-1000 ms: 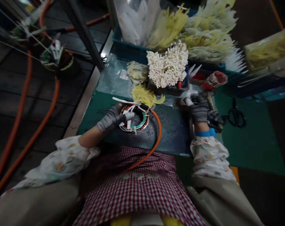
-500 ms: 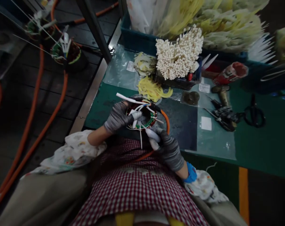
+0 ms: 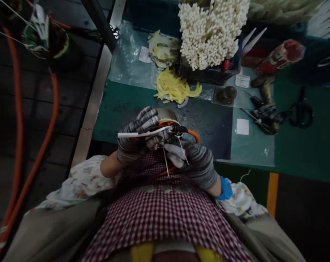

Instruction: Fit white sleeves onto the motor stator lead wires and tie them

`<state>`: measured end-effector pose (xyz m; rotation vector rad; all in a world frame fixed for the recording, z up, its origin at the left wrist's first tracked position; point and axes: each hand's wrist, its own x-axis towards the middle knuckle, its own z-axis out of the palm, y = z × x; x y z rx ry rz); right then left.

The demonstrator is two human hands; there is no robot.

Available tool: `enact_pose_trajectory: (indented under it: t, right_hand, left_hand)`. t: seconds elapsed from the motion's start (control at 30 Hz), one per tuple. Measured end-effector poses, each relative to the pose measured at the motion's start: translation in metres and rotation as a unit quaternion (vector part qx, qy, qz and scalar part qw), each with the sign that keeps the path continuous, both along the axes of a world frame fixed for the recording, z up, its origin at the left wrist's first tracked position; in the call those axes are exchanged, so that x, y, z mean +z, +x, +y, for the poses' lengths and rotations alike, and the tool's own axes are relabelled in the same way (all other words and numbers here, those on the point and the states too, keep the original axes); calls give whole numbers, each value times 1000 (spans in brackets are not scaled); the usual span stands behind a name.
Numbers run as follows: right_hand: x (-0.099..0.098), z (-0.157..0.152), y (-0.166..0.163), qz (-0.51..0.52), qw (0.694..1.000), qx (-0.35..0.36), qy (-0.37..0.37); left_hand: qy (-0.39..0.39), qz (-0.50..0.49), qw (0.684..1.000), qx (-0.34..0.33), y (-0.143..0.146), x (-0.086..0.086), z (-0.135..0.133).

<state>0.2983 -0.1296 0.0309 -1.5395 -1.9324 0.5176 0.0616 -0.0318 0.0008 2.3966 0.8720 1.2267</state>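
My left hand (image 3: 133, 140), in a grey striped glove, is closed around the left side of a motor stator (image 3: 167, 113). The stator is tilted up on edge near the table's front edge, its orange-brown windings partly showing. A long white sleeve (image 3: 131, 135) over wires runs across my left fingers, and an orange cable (image 3: 193, 134) leaves to the right. In my right hand (image 3: 199, 162), also gloved, is a white pointed tool (image 3: 175, 149), its tip at the stator's lower side. Two thin white ties (image 3: 165, 160) hang down from it. My left fingertips are partly hidden.
Yellow insulation strips (image 3: 176, 87) and a bundle of white-tipped sticks (image 3: 208, 36) lie ahead. To the right are a red can (image 3: 281, 56), a small hammer (image 3: 265, 89) and black scissors (image 3: 302, 109). Another wound stator (image 3: 56, 43) stands at left with orange cables (image 3: 17, 91).
The stator has tipped from lying face up to standing on edge. My left hand has turned with it, and the white sleeve has swung down and left. The right hand keeps the pointed tool.
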Motion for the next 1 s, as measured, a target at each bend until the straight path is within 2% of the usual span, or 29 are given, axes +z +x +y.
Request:
enact_pose_trajectory:
  t: [0.27, 0.43, 0.53, 0.73, 0.87, 1.0]
  right_hand:
    - [10, 5, 2, -39, 998, 17, -44]
    - [12, 5, 6, -23, 1000, 8, -1]
    - [17, 5, 15, -4, 1000, 1, 4]
    - [24, 7, 36, -38, 999, -31, -16]
    - [28, 10, 40, -75, 995, -43, -47]
    - [35, 13, 44, -75, 993, -43, -76]
  left_hand:
    - [-5, 18, 1000, -12, -1, 0, 0]
    - [11, 54, 998, 6, 0, 1, 1]
    - [5, 84, 996, -26, 8, 15, 5]
    - [-87, 223, 969, -63, 47, 56, 21]
    - [-135, 249, 957, -70, 67, 69, 33]
    - [-133, 304, 942, -57, 83, 79, 42]
